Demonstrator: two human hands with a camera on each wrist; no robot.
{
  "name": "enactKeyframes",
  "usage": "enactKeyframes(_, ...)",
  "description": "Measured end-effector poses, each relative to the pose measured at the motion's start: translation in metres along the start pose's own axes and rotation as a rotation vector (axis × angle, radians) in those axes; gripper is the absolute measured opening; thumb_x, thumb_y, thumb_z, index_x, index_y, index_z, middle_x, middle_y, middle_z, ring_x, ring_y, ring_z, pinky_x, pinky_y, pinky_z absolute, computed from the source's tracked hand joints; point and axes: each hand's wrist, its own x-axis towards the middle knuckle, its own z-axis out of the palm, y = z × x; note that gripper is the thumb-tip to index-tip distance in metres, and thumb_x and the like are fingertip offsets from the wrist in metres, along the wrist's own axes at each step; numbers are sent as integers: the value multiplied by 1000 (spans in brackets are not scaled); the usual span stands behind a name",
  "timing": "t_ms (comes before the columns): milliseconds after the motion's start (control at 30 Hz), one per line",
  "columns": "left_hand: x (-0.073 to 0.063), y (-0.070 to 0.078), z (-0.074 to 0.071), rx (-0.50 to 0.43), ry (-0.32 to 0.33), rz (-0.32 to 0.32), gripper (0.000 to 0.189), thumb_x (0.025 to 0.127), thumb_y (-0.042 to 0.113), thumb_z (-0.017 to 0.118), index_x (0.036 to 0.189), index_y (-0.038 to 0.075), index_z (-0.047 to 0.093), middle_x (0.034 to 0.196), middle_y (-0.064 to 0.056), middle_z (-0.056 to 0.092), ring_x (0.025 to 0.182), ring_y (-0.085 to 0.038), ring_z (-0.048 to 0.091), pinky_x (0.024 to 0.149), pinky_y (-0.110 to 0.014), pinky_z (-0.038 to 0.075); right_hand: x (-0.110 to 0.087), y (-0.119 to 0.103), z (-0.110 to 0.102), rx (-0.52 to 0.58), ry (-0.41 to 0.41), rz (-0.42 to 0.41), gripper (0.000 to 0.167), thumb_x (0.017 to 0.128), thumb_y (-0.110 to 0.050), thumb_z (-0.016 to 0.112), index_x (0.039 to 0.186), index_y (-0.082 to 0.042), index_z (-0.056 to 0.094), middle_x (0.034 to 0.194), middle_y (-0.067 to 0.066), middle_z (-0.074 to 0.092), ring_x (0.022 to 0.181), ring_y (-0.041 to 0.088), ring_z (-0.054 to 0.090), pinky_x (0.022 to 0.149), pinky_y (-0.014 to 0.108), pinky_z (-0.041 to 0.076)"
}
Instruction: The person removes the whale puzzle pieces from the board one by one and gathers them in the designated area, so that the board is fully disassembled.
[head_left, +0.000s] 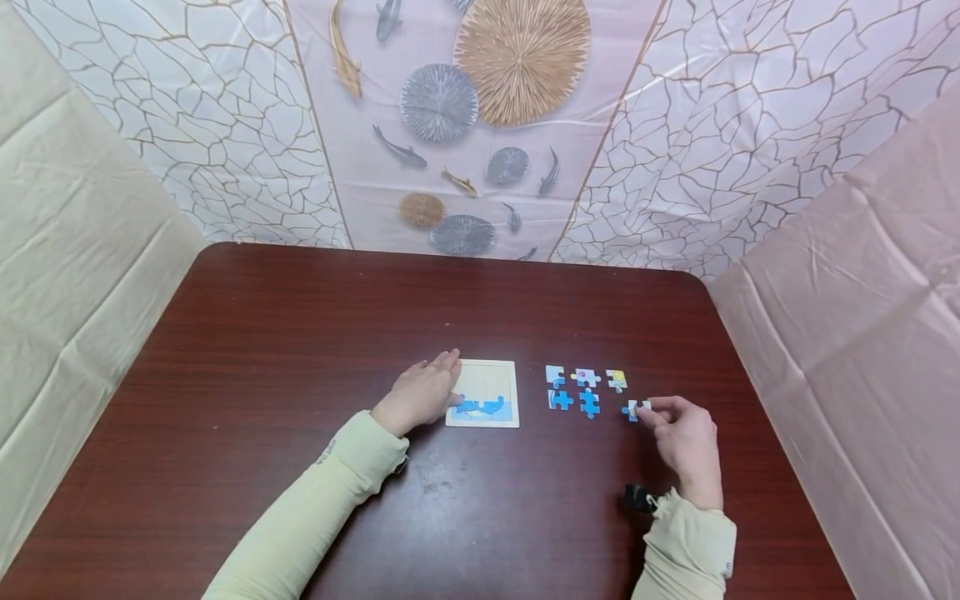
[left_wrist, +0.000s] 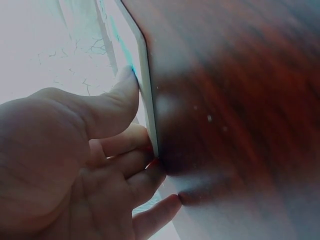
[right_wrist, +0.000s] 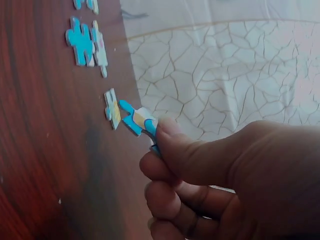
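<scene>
My right hand [head_left: 688, 442] pinches a jigsaw piece [right_wrist: 137, 120] between thumb and index finger. White, blue and orange show on that piece, which is held close over the table at the right of the loose pieces. My left hand [head_left: 429, 392] rests at the left side of a square puzzle tray [head_left: 480, 364]. In the left wrist view, the thumb lies on the tray and the other fingers stretch along its edge, some touching the table. Blue pieces [head_left: 487, 411] fill the tray's lower part, while its upper part shows a pale base.
Several loose jigsaw pieces lie between the tray and my right hand, among them a blue one [head_left: 589, 404] and a yellow-patterned one [head_left: 616, 380]. The dark red-brown table [head_left: 315, 308] has patterned cloth [head_left: 247, 142] behind it and plain cloth at both sides.
</scene>
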Motion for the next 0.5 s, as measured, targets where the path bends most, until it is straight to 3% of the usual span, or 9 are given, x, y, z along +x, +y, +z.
enactKeyframes(267, -1, -1, -2, 0, -1, -7, 66, 97, 34, 58, 149, 1, 35, 159, -13, 22, 146, -24, 21, 113, -46, 28, 5, -3, 9, 47, 7, 68, 30, 85, -28, 76, 98, -1, 73, 76, 8, 71, 66, 12, 59, 56, 26, 45)
enactKeyframes(500, 0, -1, 0, -6, 0, -2, 66, 97, 34, 58, 149, 1, 35, 159, -12, 23, 145, -24, 23, 113, -45, 28, 9, -4, 20, 47, 9, 119, 31, 85, -30, 75, 96, -1, 74, 76, 7, 71, 73, 21, 60, 59, 29, 44)
